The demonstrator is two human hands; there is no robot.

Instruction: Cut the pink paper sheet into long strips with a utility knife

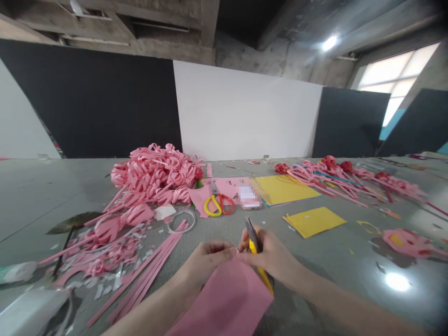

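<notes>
At the near edge of the tabletop [217, 235], the pink sheet [227, 298] hangs by its top corner — left hand [213, 261] pinching it, right hand [262, 252] closed on it and a yellow cutter [255, 245]. Beyond lie scissors [219, 204] — left, pink strips [154, 270].

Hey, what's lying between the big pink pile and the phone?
Between the pile and the phone lie scissors, partly over pink paper, as the head view shows.
</notes>
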